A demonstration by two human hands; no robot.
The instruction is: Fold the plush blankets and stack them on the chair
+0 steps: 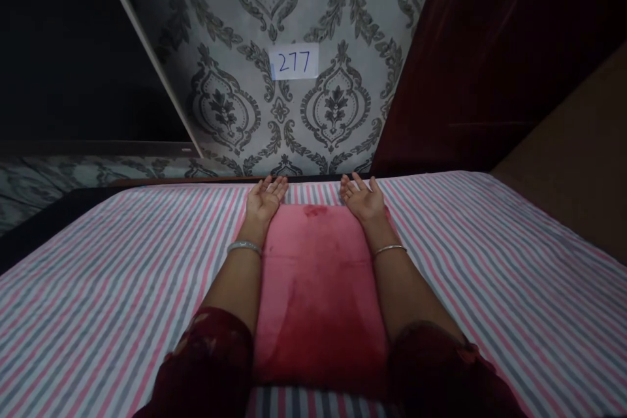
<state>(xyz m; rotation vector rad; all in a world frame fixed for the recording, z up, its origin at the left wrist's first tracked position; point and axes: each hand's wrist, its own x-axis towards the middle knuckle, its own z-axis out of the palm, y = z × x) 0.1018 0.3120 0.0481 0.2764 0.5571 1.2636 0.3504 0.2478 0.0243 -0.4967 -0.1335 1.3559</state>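
Note:
A folded pink cloth [321, 274] with darker red patches lies flat on the striped sheet [147, 261], between my two forearms. My left hand [265, 199] rests palm up at the cloth's far left corner, its fingers stretched toward the wall. At the far right corner my right hand [362, 197] also lies palm up, with fingers extended. Both palms hold nothing. A bangle [245, 246] circles my left wrist, and a thinner bangle [390, 248] is on the right one. My forearms lie along the cloth's side edges and hide parts of them.
Patterned wallpaper [279, 111] rises behind the sheet, with a paper label [294, 61] reading 277. A dark screen [88, 52] stands at the upper left. On the right is a glossy dark red panel [465, 65], beside a brown surface [578, 157].

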